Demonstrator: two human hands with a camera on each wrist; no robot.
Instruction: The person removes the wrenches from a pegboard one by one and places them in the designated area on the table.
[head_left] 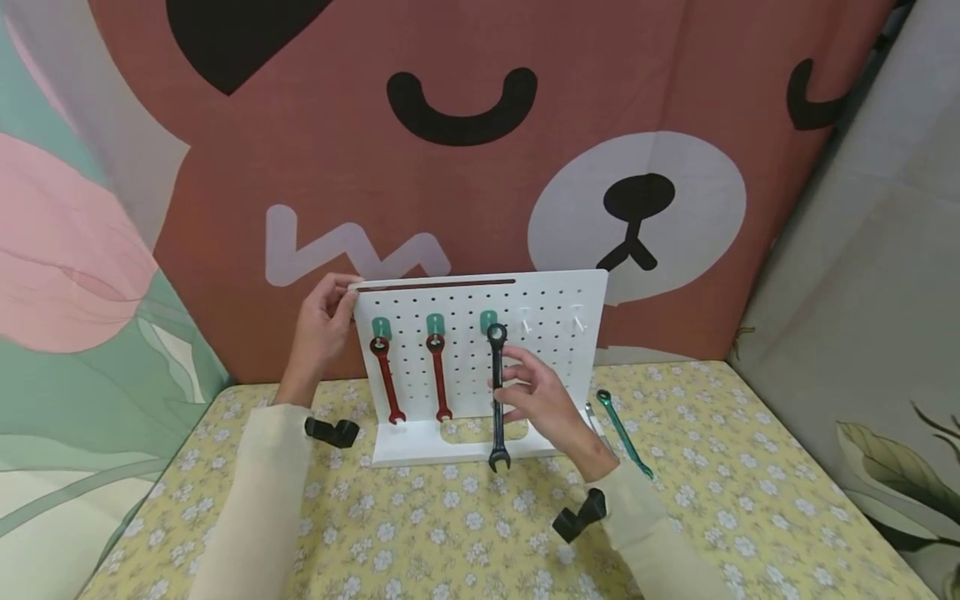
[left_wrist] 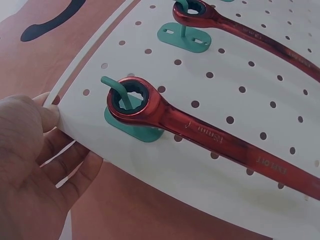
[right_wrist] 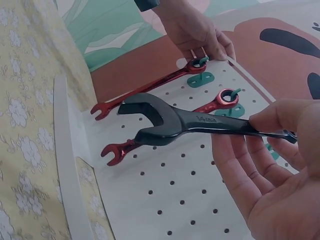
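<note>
A white pegboard (head_left: 468, 367) stands upright on its base. My left hand (head_left: 324, 321) pinches its upper left corner between thumb and fingers, as the left wrist view confirms. Two red combination wrenches hang by their ring ends from green hooks: one at the far left (head_left: 387, 379), another (head_left: 439, 379) beside it. My right hand (head_left: 543, 396) holds a black combination wrench (right_wrist: 210, 122) by its shank, ring end up and open end down, in front of the board. Its ring is close to the third green hook (head_left: 488, 320); whether they touch I cannot tell.
Two clear hooks (head_left: 577, 319) sit on the board's right side. A green wrench (head_left: 624, 435) lies on the flowered tablecloth (head_left: 465, 533) right of the board, and a silver tool (head_left: 596, 423) lies partly behind my right wrist. A bear-print curtain (head_left: 480, 192) hangs behind.
</note>
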